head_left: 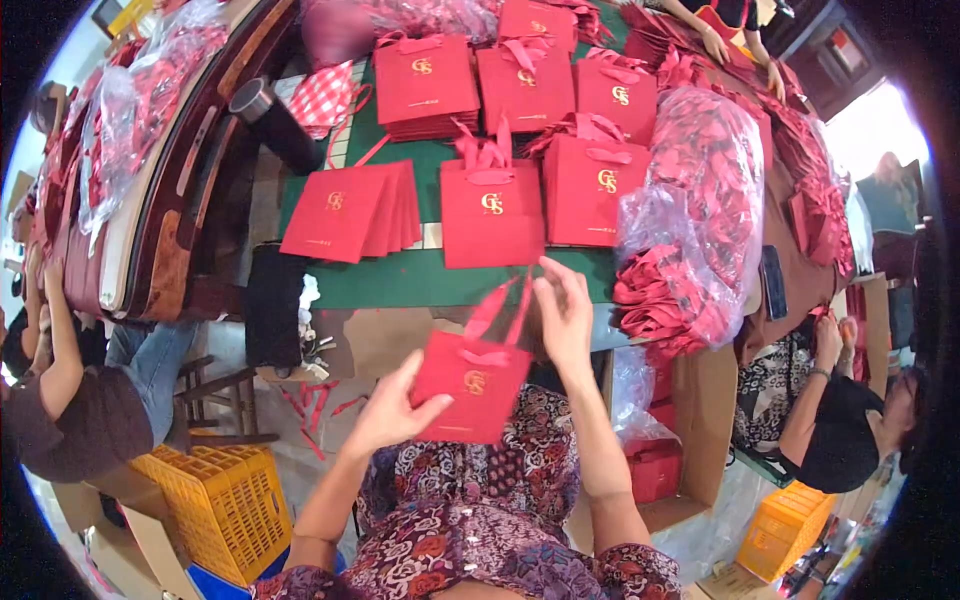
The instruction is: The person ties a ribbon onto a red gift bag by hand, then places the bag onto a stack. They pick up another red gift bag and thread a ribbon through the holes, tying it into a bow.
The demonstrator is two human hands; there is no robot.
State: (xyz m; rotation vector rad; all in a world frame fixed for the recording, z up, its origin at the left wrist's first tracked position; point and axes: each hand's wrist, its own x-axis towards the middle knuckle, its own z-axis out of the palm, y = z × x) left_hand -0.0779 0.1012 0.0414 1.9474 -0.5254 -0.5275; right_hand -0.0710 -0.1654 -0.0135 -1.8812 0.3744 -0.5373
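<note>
A small red paper gift bag (462, 395) with a gold emblem is tilted above my lap. My left hand (395, 405) grips it by the left side, thumb across its front. Its red ribbon handle (518, 320) stands up from the top edge and looks slightly blurred. Just right of that ribbon is my right hand (563, 315), its fingers loosely curved and apart, with nothing visible between them. Straight ahead on the table stands a stack of like bags (492, 225), and a fanned-out set of bags (350, 210) lies to its left.
More bag stacks (425, 85) fill the far table. A plastic-wrapped heap of red ribbon handles (700, 200) lies right, near a phone (772, 283). A black tumbler (275, 122) stands left. Yellow crates (225, 505) and a cardboard box (705, 430) flank me. Other people work on both sides.
</note>
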